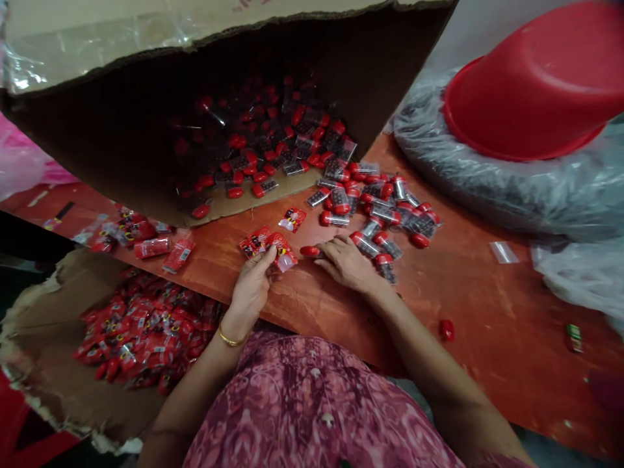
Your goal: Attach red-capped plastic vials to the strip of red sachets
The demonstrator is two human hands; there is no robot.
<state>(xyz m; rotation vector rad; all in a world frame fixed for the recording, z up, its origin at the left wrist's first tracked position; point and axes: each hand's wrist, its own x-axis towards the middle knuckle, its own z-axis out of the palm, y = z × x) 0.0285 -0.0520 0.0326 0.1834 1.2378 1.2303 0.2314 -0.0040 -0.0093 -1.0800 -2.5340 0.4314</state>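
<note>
Red packets (283, 246) were pinched by the left hand (253, 281), apparently fanned for separating; the right hand (348, 263) grasped a bottle (309, 251), cap toward the packets, near a heap (383, 209) probably placed for easy reach.

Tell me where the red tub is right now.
In the head view, the red tub sits at the upper right, upturned on a plastic-wrapped bundle, to the right of the large cardboard box.
</note>
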